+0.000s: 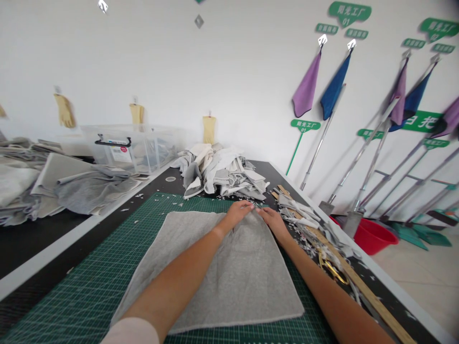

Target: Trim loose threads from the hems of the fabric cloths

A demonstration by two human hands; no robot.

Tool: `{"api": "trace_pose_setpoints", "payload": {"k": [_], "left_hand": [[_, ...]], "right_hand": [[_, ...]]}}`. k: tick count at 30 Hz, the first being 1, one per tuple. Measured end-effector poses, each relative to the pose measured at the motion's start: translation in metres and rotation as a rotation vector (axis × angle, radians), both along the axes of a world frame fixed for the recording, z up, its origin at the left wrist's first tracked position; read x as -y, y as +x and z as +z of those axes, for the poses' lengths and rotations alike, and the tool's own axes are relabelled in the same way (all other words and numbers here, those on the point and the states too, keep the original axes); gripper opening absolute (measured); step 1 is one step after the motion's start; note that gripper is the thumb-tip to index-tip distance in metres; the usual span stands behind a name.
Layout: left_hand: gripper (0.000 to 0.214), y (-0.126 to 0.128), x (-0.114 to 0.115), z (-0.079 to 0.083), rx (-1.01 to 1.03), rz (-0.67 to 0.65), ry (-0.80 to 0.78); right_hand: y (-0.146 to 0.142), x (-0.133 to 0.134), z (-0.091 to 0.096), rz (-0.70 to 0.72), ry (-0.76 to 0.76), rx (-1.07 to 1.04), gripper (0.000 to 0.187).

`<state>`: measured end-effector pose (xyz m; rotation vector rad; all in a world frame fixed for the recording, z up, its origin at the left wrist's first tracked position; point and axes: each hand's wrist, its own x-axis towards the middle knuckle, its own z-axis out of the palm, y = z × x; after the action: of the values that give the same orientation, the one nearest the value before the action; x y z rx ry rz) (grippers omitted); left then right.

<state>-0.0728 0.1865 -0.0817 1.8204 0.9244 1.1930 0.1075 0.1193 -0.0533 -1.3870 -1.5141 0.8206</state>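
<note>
The left hand (238,213) and right hand (273,222) pinch the far corner of a grey cloth (236,282), spread at lower centre; work appears unfinished, with a cloth heap (229,172) at centre.

My grey cloth (244,282) lies spread before me on the green cutting mat (96,267). It is four-sided, lightly wrinkled, pale-edged.

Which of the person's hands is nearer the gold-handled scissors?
Right. The right hand, at the grey cloth's far edge, is beyond and left of the scissors; the left hand, at that edge too, is farther left.
</note>
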Motion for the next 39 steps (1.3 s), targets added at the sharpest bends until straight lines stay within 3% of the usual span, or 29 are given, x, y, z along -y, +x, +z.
{"api": "trace_pose_setpoints", "payload": {"k": [4, 7, 10, 14, 20, 25, 32, 39], "left_hand": [[0.035, 0.000, 0.003, 0.007, 0.039, 0.036, 0.014], [0.033, -0.006, 0.008, 0.024, 0.013, 0.120, 0.043], [0.030, -0.017, 0.015, 0.051, -0.024, 0.227, 0.125], [0.027, -0.037, 0.023, 0.092, -0.028, 0.334, 0.259], [0.024, -0.070, 0.032, 0.154, 0.126, 0.416, 0.376], [0.023, -0.100, 0.047, 0.202, 0.252, 0.508, 0.465], [0.030, -0.142, 0.078, 0.249, 0.368, 0.477, 0.508], [0.028, -0.171, 0.143, 0.294, 0.374, 0.399, 0.545]], "right_hand": [[-0.003, 0.011, 0.013, 0.120, -0.159, -0.082, 0.045], [-0.005, 0.021, 0.025, 0.209, -0.325, -0.229, 0.042], [-0.005, 0.028, 0.035, 0.272, -0.413, -0.246, 0.044], [-0.002, 0.032, 0.040, 0.365, -0.429, -0.106, 0.045], [0.002, 0.030, 0.047, 0.464, -0.417, 0.045, 0.045], [0.010, 0.032, 0.066, 0.421, -0.309, 0.053, 0.043], [0.014, 0.047, 0.122, 0.250, -0.043, -0.313, 0.045], [-0.001, 0.079, 0.185, 0.113, 0.305, -0.456, 0.044]]}}
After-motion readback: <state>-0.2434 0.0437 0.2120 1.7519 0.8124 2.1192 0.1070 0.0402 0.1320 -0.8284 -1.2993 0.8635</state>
